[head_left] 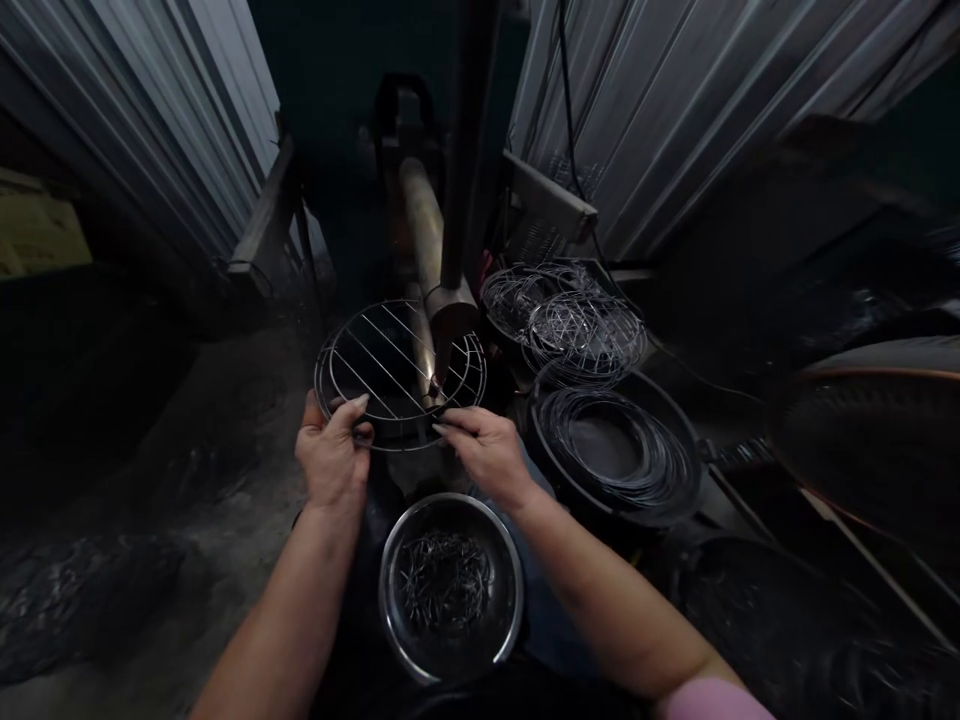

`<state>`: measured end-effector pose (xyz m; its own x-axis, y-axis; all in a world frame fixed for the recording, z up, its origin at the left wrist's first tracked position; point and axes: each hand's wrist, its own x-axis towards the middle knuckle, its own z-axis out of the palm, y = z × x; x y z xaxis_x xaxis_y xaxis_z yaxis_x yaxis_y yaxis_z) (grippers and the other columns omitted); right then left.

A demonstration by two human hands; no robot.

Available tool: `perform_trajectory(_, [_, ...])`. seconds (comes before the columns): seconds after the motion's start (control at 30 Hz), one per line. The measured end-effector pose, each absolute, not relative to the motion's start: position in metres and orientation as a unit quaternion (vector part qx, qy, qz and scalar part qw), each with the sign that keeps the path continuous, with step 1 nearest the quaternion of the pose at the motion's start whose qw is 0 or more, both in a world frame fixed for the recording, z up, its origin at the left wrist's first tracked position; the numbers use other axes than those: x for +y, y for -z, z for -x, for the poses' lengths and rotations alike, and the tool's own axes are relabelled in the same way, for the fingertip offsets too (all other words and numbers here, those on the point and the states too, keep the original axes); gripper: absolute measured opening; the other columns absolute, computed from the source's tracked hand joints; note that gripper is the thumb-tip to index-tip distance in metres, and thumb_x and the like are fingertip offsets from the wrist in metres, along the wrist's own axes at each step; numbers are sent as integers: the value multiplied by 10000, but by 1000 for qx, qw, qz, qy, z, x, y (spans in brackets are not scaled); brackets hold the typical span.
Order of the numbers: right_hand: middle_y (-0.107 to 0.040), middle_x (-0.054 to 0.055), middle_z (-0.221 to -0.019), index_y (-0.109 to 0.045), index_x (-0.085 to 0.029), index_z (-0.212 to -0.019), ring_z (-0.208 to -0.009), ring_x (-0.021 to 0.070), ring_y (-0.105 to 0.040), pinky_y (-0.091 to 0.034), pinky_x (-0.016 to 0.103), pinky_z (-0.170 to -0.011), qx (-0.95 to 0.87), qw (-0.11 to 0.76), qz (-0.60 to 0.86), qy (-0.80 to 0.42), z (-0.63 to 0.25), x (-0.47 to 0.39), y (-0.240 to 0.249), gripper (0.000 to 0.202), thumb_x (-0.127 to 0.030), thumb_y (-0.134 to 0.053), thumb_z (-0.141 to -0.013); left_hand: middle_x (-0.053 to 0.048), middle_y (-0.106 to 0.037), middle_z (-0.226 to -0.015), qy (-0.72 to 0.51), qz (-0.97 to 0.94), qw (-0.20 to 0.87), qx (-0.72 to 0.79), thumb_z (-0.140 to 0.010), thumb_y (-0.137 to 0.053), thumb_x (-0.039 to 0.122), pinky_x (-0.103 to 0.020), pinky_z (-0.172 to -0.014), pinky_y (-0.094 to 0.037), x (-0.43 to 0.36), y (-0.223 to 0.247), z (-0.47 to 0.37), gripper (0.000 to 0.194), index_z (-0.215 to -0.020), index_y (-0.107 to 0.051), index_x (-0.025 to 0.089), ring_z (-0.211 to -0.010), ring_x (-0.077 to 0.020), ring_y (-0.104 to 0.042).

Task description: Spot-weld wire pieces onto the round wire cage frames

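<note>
Where the view is darkest, at the far left, a yellow box (pixel 45 225) sits beyond a dim floor (pixel 225 400). Next comes the left hand (pixel 334 460), pinching the near-left edge of a round wire rack (pixel 386 368), thumb on top and fingers curled about the rim. The rack is held in the air, roughly level, just beyond the fingers. Being round, it has no long axis; its parallel bars slant from far left to near right, and short crosspieces join its two rings along the right edge.

Toward the rack's right side run a brass-coloured tube (pixel 425 225) and a dark upright rod (pixel 465 150), whose lower tip shows a small reddish glow at the near part of the rings. Whether the tip touches the wire is unclear. Below, a steel bowl (pixel 506 560) holds short wires (pixel 444 578) inside its rim.

The right hand (pixel 487 450) is the nearer one to that tip: its fingertips lie just on the near side of it. Thumb and fingers are pressed together at the rack's near edge; whether a ring, a short wire or both lie between them, I cannot tell.

Farther right, a pile of wire grids (pixel 581 325) lies by the far edge of a black pan (pixel 611 447), where coiled wire (pixel 652 470) follows the rim.
</note>
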<state>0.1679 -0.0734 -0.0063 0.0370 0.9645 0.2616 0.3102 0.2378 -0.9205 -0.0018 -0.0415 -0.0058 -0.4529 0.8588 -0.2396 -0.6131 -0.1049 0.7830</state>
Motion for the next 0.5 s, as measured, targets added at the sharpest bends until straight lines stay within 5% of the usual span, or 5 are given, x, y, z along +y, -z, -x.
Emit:
perform_trajectory(0.3, [-696, 6, -719, -744, -200, -932, -575, 132, -607, -498, 235, -535, -504, 559, 553, -357, -143, -74, 22, 200, -291, -613, -812, 53, -504, -791, -737, -138, 494, 440, -458, -798, 76, -162, -464, -357, -40, 7, 3, 470, -842, -557, 202, -596, -54, -494])
perform_trajectory(0.5, [-672, 8, -713, -715, -165, -847, -525, 120, -613, -490, 215, -453, -432, 604, 531, -408, -142, -77, 34, 161, -298, -651, -783, 49, -494, -820, -733, -136, 505, 435, -478, -800, 70, -148, -462, -347, -44, 11, -1, 469, -868, -576, 203, -606, -43, -488])
